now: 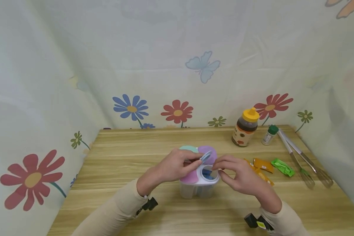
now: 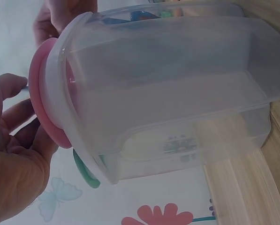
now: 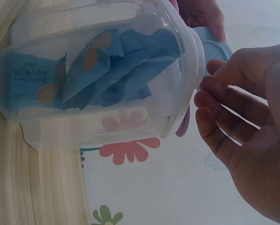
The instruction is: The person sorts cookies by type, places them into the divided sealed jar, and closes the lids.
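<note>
Clear tub (image 1: 188,190) upright on the table (image 1: 129,147), between both hands. Left grip (image 1: 172,165) pinches the light-blue lid (image 1: 206,156), flipped up. Right grip (image 1: 243,173) at the round opening, fingers loosely bent, nothing seen between them. Tub looks light, smooth, thin-walled; steady it by the white rim (image 1: 210,181). Blue packets (image 3: 130,70) inside: crinkled film, jagged ends, contents perhaps brittle; pinch an end.
</note>
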`<state>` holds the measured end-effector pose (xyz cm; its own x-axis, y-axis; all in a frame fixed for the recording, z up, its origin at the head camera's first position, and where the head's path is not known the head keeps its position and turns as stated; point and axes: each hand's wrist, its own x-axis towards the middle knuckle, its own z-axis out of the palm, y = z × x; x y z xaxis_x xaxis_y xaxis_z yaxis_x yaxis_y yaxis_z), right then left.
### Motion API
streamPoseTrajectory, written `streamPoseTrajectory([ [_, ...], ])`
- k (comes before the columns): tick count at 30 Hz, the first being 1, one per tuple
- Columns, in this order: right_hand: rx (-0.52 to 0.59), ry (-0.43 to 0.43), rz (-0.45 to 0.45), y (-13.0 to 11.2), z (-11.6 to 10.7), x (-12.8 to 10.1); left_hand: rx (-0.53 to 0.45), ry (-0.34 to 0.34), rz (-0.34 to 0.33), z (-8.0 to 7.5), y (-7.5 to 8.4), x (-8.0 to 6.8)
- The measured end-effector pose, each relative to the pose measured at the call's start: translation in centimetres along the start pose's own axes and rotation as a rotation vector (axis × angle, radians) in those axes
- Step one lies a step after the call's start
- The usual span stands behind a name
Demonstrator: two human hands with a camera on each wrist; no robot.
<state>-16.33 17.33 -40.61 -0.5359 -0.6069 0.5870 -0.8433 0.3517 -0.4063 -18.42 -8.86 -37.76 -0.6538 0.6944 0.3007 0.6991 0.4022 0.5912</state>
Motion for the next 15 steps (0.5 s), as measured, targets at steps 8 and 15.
streamPoseTrajectory([
  [8,0.004,-0.010,0.060,0.17,-0.27,-0.09,0.037,-0.001,0.023,-0.06,0.11,0.01],
  [15,0.001,-0.006,0.067,0.48,-0.54,-0.02,0.103,-0.011,0.055,-0.01,0.35,-0.05],
])
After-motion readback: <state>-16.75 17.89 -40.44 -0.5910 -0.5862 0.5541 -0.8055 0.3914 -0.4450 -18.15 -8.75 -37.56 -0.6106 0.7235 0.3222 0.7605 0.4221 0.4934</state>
